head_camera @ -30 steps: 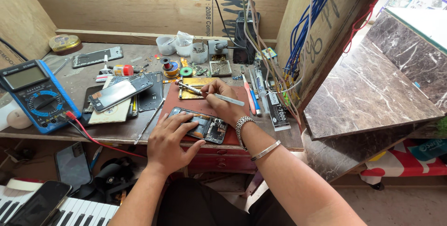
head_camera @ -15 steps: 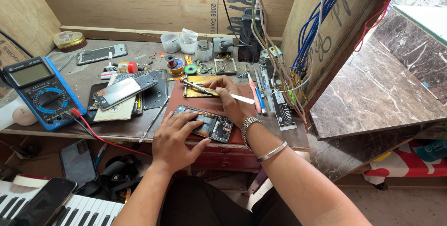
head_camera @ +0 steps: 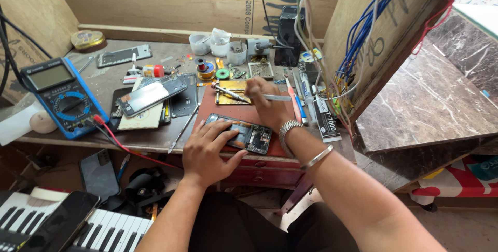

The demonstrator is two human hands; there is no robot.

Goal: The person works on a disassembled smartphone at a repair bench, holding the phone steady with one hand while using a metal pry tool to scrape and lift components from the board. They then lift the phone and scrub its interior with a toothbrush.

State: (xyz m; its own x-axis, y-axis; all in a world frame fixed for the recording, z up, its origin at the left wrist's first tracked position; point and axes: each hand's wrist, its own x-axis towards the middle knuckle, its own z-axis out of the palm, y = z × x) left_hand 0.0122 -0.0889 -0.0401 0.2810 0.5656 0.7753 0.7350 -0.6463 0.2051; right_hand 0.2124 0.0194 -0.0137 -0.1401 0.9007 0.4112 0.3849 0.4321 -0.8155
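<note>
1. Step in hand, by my judgement: repair work on an opened phone (head_camera: 241,135), which lies back-off on a red mat (head_camera: 228,112) at the front edge of the bench, its circuit boards exposed

2. Left hand (head_camera: 210,151): spread flat, palm down, fingers resting on the near-left end of the phone and pinning it to the mat; nothing is gripped

3. Right hand (head_camera: 264,101): closed on a slim white-handled tool (head_camera: 277,97), at 12 o'clock from the phone. What looks like a metal-tipped pick (head_camera: 228,93) shows at 9 o'clock from this hand; whether the hand touches it cannot be told

4. Surroundings: a gold-coloured plate (head_camera: 233,99) at the far end of the mat; a blue multimeter (head_camera: 59,96) well apart at 9 o'clock; a second phone (head_camera: 150,96), screen up, between the two; a glue tube (head_camera: 327,122) at 3 o'clock

5. Next move, as judged: the tool must travel toward 6 o'clock onto the exposed board, while the left hand holds the phone steady; small parts call for a light, precise touch
</note>
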